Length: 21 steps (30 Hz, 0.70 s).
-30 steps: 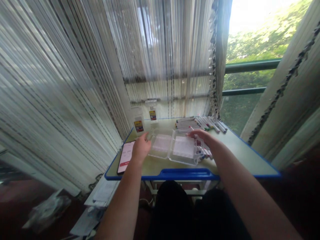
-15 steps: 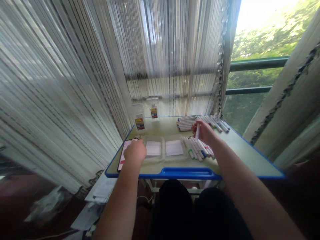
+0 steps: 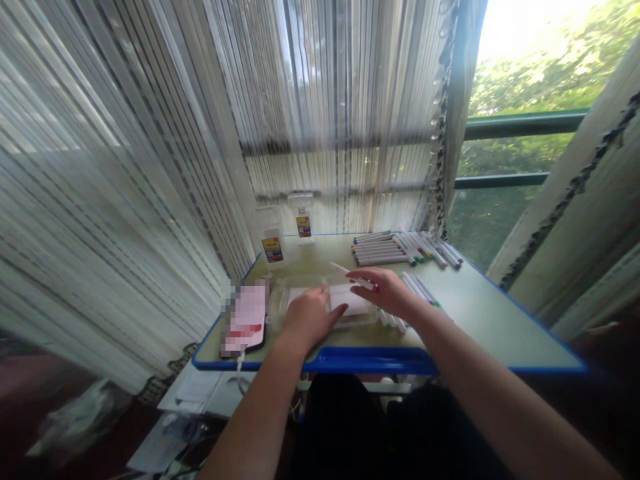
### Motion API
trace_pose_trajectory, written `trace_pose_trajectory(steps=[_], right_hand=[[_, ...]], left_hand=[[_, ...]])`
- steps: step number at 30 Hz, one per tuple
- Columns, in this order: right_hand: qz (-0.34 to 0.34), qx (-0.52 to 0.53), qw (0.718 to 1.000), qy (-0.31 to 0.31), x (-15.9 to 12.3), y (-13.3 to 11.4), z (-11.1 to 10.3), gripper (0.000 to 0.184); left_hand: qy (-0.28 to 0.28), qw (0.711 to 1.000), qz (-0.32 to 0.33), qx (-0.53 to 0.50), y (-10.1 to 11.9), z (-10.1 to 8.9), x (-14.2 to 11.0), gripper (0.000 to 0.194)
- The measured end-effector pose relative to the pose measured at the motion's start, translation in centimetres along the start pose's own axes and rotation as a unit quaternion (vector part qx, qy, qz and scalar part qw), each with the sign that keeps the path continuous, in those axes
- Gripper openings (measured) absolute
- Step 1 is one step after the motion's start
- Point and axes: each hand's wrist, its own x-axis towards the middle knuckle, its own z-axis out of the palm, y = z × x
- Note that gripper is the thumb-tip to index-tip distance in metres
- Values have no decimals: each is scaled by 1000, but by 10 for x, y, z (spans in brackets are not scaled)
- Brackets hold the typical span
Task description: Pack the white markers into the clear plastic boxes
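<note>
My right hand (image 3: 385,290) grips a white marker (image 3: 361,281) with a magenta end. The marker points up and left over the right half of a clear plastic case (image 3: 345,322). My left hand (image 3: 311,315) rests on the middle of the case, its thumb stretched out to the right and no object seen in it. White paper (image 3: 350,301) lies inside the case and is partly covered by both hands. Several loose markers (image 3: 423,288) lie beside and partly behind my right hand.
More markers (image 3: 380,252) lie in groups along the table's far side. Two clear packages with labels (image 3: 273,249) stand at the back left. A phone (image 3: 247,313) with a cable lies on the left. A blue tray groove (image 3: 370,360) runs along the front edge.
My left hand has moved right, from beside the phone onto the case. With the marker, my right hand has come left and nearer, from the marker groups to over the case.
</note>
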Motion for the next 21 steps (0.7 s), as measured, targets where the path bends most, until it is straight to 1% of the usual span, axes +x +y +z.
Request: trace_pose_trajectory(steps=[3,5,6,9,13,15,17,21], right_hand=[[-32,-74,995,-50,-1,-2,2,47],[-46,-86,992,-79,-2,-4,3,56],[-54,-84,991,-91,-3,-4,3,58],[-67,-62,990,-110,-4,-4,4,57],[-69,-26,990,-121,-6,-3,4,60],[-77,-20,989,-127,-7,-4,6,58],[-86,-39,987,-129,-8,-4,10,54],[-98,-121,981,-113,-8,-6,21,54]], left_hand=[[17,1000,11,4,2,1,0,59],[43,999,14,2,4,2,1,61],[58,998,14,0,4,3,1,61],[103,994,25,-16,4,3,-1,51],[167,985,31,-39,3,1,-8,30],[192,980,33,-43,3,-1,-11,26],[195,979,39,-41,3,-1,-14,25],[169,984,44,-24,3,0,-14,22]])
